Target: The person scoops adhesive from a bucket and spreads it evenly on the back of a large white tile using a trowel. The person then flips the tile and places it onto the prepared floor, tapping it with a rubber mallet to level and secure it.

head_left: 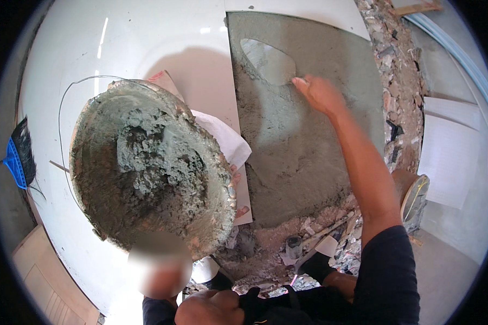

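Observation:
My right hand (320,93) is closed round the handle of a trowel (269,64). The trowel's broad, rounded blade lies on grey wet mortar (303,157), near the far edge of the bed. On the left, a large mortar-crusted bucket (222,162) tilts with its mouth toward me, and lumpy grey mortar (160,151) sits inside. A thin wire handle arcs over its left side. My left hand (165,279) is by the bucket's near rim; a blurred patch covers it, so its fingers and grip are hidden.
Large white tiles (195,59) border the mortar at left and far side. Broken rubble (398,97) runs along the right edge and near my feet. A blue-backed brush (16,162) lies far left. White sheets (450,151) and pale blue pipes (455,54) lie at right, beside a round container (415,197).

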